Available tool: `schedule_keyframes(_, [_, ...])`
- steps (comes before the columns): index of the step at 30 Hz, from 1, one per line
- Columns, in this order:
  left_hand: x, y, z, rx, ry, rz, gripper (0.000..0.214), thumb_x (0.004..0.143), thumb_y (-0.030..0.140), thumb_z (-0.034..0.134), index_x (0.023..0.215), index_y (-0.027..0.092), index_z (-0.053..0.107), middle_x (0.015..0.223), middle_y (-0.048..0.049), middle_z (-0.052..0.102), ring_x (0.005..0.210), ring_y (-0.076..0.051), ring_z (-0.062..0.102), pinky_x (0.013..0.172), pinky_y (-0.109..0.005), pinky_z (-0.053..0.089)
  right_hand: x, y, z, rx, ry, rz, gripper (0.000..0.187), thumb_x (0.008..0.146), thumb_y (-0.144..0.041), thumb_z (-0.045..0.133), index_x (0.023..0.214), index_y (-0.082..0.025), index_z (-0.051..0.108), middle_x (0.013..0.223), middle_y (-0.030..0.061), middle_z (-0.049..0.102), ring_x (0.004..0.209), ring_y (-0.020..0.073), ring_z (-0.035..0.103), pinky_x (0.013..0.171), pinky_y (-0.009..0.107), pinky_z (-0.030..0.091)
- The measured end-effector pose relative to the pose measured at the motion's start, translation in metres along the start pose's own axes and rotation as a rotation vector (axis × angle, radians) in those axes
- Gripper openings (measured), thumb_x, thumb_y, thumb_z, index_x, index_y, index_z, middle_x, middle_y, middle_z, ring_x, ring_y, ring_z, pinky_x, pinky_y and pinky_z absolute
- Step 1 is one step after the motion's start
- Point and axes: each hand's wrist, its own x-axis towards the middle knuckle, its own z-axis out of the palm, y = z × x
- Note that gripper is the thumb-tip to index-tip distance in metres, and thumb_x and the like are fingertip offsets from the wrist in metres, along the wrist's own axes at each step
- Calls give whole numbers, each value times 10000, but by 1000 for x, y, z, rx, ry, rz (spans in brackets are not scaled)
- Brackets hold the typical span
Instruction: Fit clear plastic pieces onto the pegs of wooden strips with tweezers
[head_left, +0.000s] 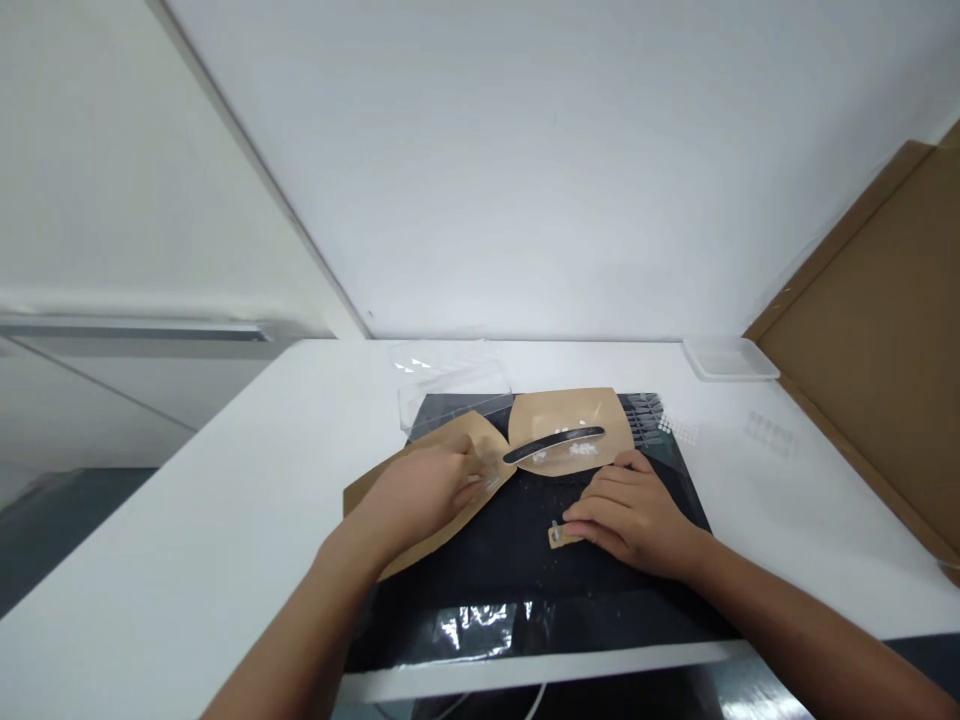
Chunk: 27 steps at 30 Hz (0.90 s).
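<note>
A black mat (pixel 517 570) lies on the white table (pixel 225 520) in front of me. Two tan paper pieces rest on it: a long one (pixel 442 480) at the left and a rounded one (pixel 570 425) at the back. A black curved nail file (pixel 553 443) lies across the rounded piece, beside small white bits. My left hand (pixel 420 490) rests on the left paper piece, fingers curled near its tip. My right hand (pixel 634 515) lies on the mat with fingers closed on a small tan object (pixel 561 537).
A clear plastic lid (pixel 450 390) sits behind the mat. A shallow clear tray (pixel 731 360) stands at the back right. A large brown cardboard sheet (pixel 877 330) leans at the right. Small clear dots (pixel 769 432) lie on the table right of the mat.
</note>
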Motion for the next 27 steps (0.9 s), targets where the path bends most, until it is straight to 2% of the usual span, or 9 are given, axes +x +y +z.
schedule_keyframes(6, [4, -2, -1, 23, -65, -18, 307, 933, 439, 577, 962, 252, 819, 1015, -101, 777, 884, -293, 719, 729, -351, 500, -2, 2, 1, -21, -41, 2, 151, 1047, -294, 655, 929, -218, 712, 836, -27, 762, 788, 137, 654, 873, 360, 334])
schedule_keyframes(10, [1, 0, -7, 65, -112, -65, 277, 926, 422, 573, 955, 266, 802, 1014, -76, 782, 826, -282, 712, 689, -352, 461, -3, 3, 2, -12, -39, 11, 158, 1043, -284, 651, 908, -215, 694, 826, -26, 746, 781, 137, 636, 867, 359, 332])
schedule_keyframes(19, [-4, -1, -28, 9, -84, -55, 199, 907, 376, 596, 885, 246, 745, 892, -43, 765, 790, -242, 695, 681, -330, 459, -3, 4, 0, -1, -68, 41, 190, 1051, -289, 626, 894, -207, 695, 821, -15, 729, 786, 141, 622, 867, 357, 326])
schedule_keyframes(24, [-1, -7, -26, -43, -88, -42, 206, 904, 408, 615, 855, 240, 724, 862, -32, 760, 771, -226, 694, 672, -323, 472, -3, 6, 0, -2, -82, 50, 190, 1050, -291, 625, 893, -211, 696, 817, -19, 729, 791, 142, 628, 868, 355, 325])
schedule_keyframes(27, [0, -8, -22, -108, -75, -41, 225, 912, 439, 623, 973, 236, 699, 950, -36, 776, 773, -216, 701, 675, -323, 493, -4, 6, 0, 7, -68, 48, 189, 1055, -293, 621, 899, -213, 690, 827, -14, 736, 798, 147, 631, 872, 359, 327])
